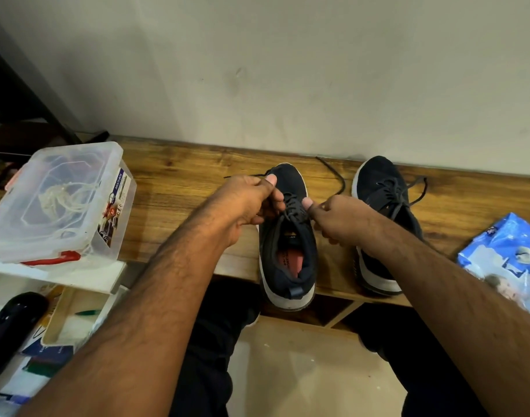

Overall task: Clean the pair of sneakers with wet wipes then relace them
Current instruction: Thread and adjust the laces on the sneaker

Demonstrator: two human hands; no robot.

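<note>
Two black sneakers with white soles stand on a wooden bench [179, 182], toes toward the wall. The left sneaker [287, 254] is in the middle, its heel over the bench's front edge. My left hand [248, 203] pinches one end of its black lace [337, 179] at the upper eyelets. My right hand [332, 218] pinches the other lace end on the shoe's right side; that end trails in a loop toward the wall. The right sneaker [384, 191] stands beside it, laced, partly hidden by my right forearm.
A blue pack of wet wipes [510, 257] lies at the bench's right end. A clear plastic box [59, 200] with a red latch holds cords at the left. Below it, a white shelf holds a black object [11, 326]. My dark-trousered legs are under the bench edge.
</note>
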